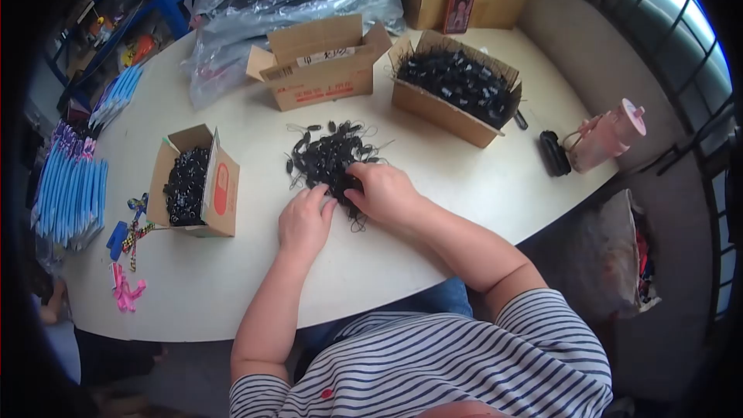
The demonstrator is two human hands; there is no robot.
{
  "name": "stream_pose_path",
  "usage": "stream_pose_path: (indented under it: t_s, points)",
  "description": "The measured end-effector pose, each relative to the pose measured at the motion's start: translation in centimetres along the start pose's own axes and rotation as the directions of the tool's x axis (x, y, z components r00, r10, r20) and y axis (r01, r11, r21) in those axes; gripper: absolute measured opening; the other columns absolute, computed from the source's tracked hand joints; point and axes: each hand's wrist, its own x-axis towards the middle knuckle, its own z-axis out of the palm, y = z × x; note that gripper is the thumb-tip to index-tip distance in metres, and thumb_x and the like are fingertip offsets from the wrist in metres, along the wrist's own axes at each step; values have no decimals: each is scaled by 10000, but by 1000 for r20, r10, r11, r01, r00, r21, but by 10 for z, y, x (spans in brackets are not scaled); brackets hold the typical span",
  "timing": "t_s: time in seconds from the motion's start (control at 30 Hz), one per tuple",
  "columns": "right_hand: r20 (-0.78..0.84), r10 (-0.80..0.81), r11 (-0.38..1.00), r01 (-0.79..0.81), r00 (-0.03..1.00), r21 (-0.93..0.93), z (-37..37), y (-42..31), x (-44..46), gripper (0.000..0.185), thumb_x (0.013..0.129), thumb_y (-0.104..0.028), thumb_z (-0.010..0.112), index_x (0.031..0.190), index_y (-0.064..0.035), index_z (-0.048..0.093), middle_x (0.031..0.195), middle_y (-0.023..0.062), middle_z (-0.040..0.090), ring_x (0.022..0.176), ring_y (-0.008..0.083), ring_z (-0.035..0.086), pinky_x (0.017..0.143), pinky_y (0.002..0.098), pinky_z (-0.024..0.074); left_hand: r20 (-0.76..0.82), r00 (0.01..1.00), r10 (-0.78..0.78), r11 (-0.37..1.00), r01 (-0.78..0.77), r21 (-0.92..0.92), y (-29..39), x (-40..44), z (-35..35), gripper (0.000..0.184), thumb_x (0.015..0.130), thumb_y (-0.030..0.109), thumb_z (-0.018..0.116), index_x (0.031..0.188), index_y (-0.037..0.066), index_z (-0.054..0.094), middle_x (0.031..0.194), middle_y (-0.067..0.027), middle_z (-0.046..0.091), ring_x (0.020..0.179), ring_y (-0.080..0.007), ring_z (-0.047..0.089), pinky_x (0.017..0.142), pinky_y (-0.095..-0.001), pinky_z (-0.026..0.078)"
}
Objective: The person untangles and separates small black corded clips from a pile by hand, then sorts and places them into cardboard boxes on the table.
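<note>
A loose pile of small black clip-like pieces with thin cord loops [321, 153] lies on the table in front of me. My right hand [383, 192] reaches into the pile's right side, its fingers curled down over some of the black pieces. At the near left edge, my left hand [304, 220] has its thumb and fingers drawn close together; whatever is between them is too small to make out. Both sets of fingertips are near each other at the pile's near side and partly hidden among the pieces.
An open carton of black pieces [232, 200] stands left, a bigger one [484, 133] back right. An open carton [321, 94] stands behind the pile. Blue packets [73, 193], colourful straps [128, 294], a pink bottle [607, 139] and a black case [554, 153] lie around.
</note>
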Motion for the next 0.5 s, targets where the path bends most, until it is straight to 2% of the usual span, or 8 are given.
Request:
stream_pose_path:
  t_s: [0.13, 0.17, 0.23, 0.33, 0.37, 0.43, 0.47, 0.5]
  points:
    - [72, 28, 999, -26, 997, -25, 1, 4, 0, 289, 698, -179, 663, 941, -38, 597, 813, 158, 627, 797, 326, 602, 706, 398, 480, -5, 1000, 3, 999, -3, -52, -2, 0, 7, 164, 783, 145, 625, 908, 45, 586, 821, -129, 600, 749, -315, 581, 659, -373, 467]
    - [94, 31, 999, -28, 995, -25, 1, 5, 2, 298, 702, -177, 661, 961, -43, 600, 830, 153, 627, 811, 328, 597, 714, 393, 478, -12, 1000, 3, 997, -4, -77, -2, 2, 7, 157, 787, 146, 622, 899, 46, 581, 800, -118, 591, 725, -293, 581, 639, -371, 464]
    - [31, 15, 1000, -16, 999, 17, 1, 2, 0, 251, 701, -147, 648, 927, -46, 608, 823, 157, 623, 793, 330, 599, 709, 399, 478, -14, 1000, -20, 992, 18, -121, -4, -1, 6, 143, 794, 149, 616, 882, 46, 570, 758, -95, 574, 679, -248, 583, 597, -367, 456]
    - [-91, -51, 994, 60, 995, 91, 3, 2, 4, 185, 702, -96, 608, 881, -49, 621, 800, 158, 618, 758, 322, 604, 684, 409, 486, 64, 989, -132, 857, 146, -494, -16, 0, 7, 94, 834, 121, 597, 866, 43, 556, 652, 7, 494, 492, -116, 435, 469, -234, 363]
    - [-106, -70, 989, 83, 992, 121, 2, 1, 5, 187, 706, -77, 591, 888, -54, 624, 803, 155, 615, 754, 322, 602, 682, 407, 488, 161, 958, -236, 673, 281, -684, -14, 1, 2, 85, 841, 113, 589, 883, 49, 551, 655, 26, 474, 492, -86, 400, 462, -213, 336]
    - [-93, -95, 979, 110, 991, 169, 1, -2, 4, 192, 707, -38, 565, 889, -56, 625, 784, 145, 609, 730, 314, 600, 660, 393, 489, 377, 862, -340, 155, 447, -881, -8, 5, -12, 76, 856, 96, 573, 916, 62, 541, 660, 64, 433, 493, -26, 330, 448, -171, 281]
    - [-75, -90, 973, 104, 993, 206, -2, -6, 4, 197, 705, -33, 564, 891, -54, 625, 783, 145, 608, 726, 313, 600, 655, 391, 489, 424, 864, -271, -14, 437, -899, -13, 5, -13, 110, 872, 120, 556, 972, 85, 525, 684, 57, 436, 504, -22, 304, 442, -159, 252]
    - [-56, -83, 966, 94, 995, 241, -5, -10, 3, 201, 703, -27, 564, 893, -53, 625, 782, 145, 607, 722, 312, 600, 650, 389, 488, 468, 856, -220, -118, 453, -884, -18, 4, -13, 113, 875, 143, 555, 971, 89, 527, 692, 56, 440, 509, -24, 304, 441, -158, 250]
